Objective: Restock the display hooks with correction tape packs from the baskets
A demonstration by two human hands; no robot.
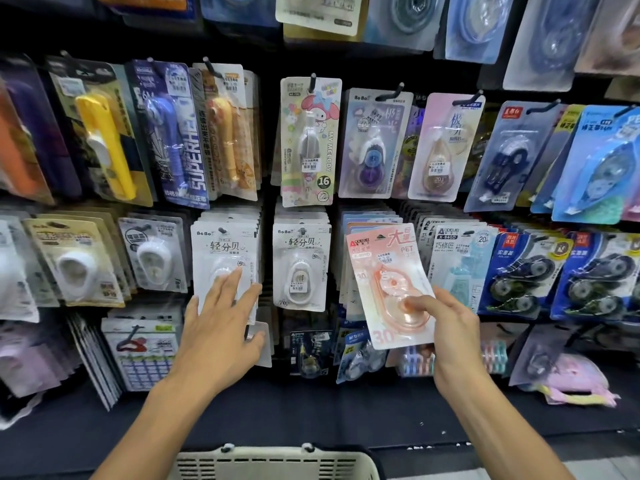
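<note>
Both hands are up at the display wall. My right hand (446, 323) pinches a pink correction tape pack (389, 285) by its lower right edge, thumb pressed on the clear blister, the card tilted in front of a row of hanging packs. My left hand (221, 327) is spread wide, holding nothing — its fingertips rest on the front white pack (221, 251) of a thick stack on one hook. Just right of that hangs a matching white stack (300, 265), and above it a pastel cartoon pack (308, 140) on its own black hook (312, 81). Blue packs (519, 271) fill the hooks to the right. Below my arms, the rim of a cream slotted basket (273, 462) shows — its contents are out of view.
</note>
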